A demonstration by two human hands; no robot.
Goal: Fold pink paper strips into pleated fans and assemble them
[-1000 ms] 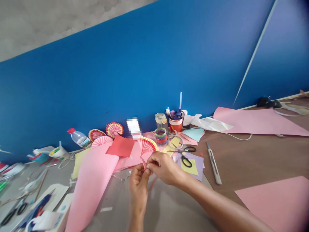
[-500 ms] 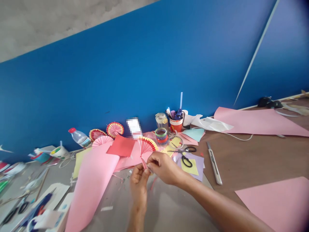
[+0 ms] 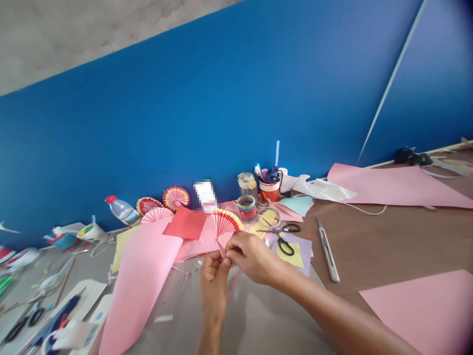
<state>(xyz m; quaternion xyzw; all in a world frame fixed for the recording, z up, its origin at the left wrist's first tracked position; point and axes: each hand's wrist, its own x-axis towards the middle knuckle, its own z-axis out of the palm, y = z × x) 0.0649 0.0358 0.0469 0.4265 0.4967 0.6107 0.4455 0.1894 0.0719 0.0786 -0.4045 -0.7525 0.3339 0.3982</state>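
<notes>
My left hand [image 3: 214, 268] and my right hand [image 3: 248, 256] meet over the grey part of the table. Their fingertips pinch a narrow strip of folded pink paper [image 3: 220, 248], mostly covered by the fingers. Just beyond them a pleated red paper fan [image 3: 226, 223] with a yellow edge spreads open. Whether the strip joins this fan, I cannot tell. Left of the fan lies a red paper square [image 3: 185, 223] on pink sheets. Black-handled scissors [image 3: 286, 246] rest right of my right hand, on purple and yellow paper.
A box cutter [image 3: 327, 251] lies on the brown tabletop at right, near a large pink sheet [image 3: 424, 310]. Along the blue wall stand a cup of pens [image 3: 269, 191], a glass jar [image 3: 247, 182], and a plastic bottle [image 3: 121, 211]. Tools, including scissors [image 3: 25, 323], clutter the left.
Both hands have shifted very slightly to the right, still pinching the folded paper together. Everything else on the table looks the same.
</notes>
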